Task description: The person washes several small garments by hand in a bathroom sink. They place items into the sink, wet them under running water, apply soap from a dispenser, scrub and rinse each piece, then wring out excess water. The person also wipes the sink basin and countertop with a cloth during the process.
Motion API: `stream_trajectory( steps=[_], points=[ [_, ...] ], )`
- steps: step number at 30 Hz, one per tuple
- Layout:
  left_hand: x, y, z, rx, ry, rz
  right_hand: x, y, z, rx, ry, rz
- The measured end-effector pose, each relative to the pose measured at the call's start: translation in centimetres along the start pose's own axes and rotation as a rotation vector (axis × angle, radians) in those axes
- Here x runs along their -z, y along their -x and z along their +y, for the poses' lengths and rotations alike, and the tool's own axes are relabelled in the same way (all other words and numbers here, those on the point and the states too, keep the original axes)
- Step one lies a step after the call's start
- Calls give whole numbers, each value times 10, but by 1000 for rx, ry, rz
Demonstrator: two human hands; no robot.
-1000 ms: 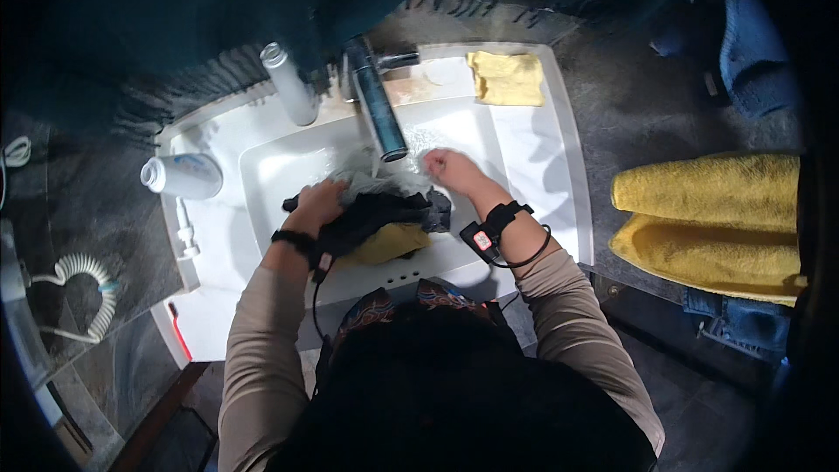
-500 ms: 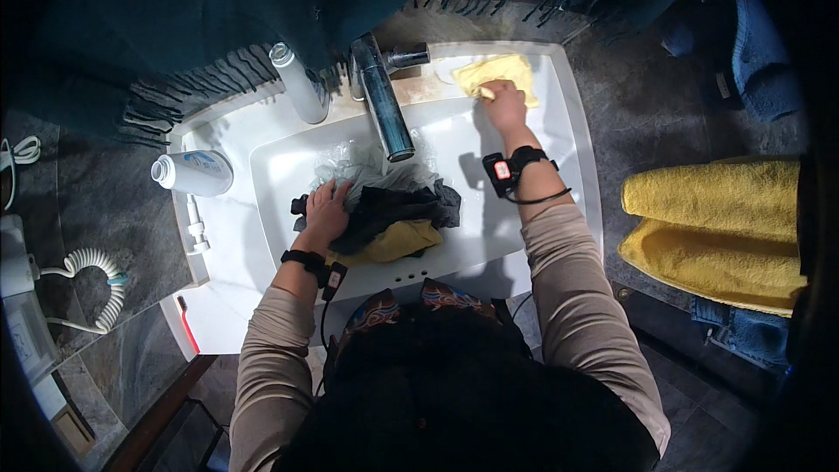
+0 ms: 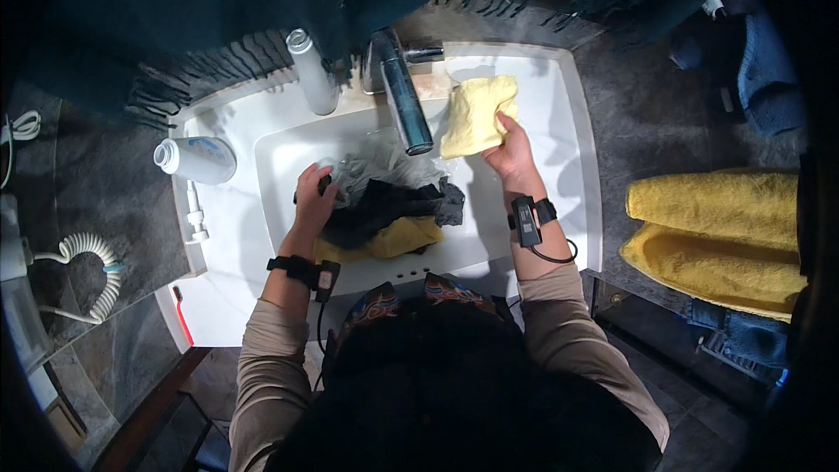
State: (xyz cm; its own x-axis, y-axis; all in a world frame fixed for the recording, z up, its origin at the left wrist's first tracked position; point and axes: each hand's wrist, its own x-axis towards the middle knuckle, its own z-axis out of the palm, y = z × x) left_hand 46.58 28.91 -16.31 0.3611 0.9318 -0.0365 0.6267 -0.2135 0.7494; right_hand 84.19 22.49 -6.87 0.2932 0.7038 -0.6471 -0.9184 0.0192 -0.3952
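Note:
My right hand [image 3: 511, 150] grips a pale yellow cloth [image 3: 476, 114] and holds it up over the back right of the white sink [image 3: 494, 210], right of the faucet [image 3: 404, 96]. The cloth hangs spread, thumb on its face. Over the sink's left side, my left hand [image 3: 315, 198] has its fingers curled around a bit of dark cloth. Next to that hand a heap lies in the sink: black cloth [image 3: 376, 210], a darker yellow cloth [image 3: 406, 236] in front and crumpled clear plastic [image 3: 376, 162] behind. A dark grey bunched piece [image 3: 450, 201] sits at its right end.
Two white open-topped bottles [image 3: 313, 74] [image 3: 194, 160] stand on the sink's rim. A white pump top [image 3: 196, 214] and a red toothbrush [image 3: 183, 315] lie at the left. Yellow towels [image 3: 712, 236] hang at the right. A fringed dark teal cloth [image 3: 218, 17] drapes along the back.
My right hand has lifted the pale yellow cloth off the back right rim and brought it nearer. My left hand has risen slightly leftward from the heap, its fingers now curled.

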Motion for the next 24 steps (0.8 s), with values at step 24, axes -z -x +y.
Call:
stream_trajectory(
  steps=[24],
  points=[
    [-38, -29, 97, 395, 808, -348, -13, 10, 162, -393, 215, -121]
  ],
)
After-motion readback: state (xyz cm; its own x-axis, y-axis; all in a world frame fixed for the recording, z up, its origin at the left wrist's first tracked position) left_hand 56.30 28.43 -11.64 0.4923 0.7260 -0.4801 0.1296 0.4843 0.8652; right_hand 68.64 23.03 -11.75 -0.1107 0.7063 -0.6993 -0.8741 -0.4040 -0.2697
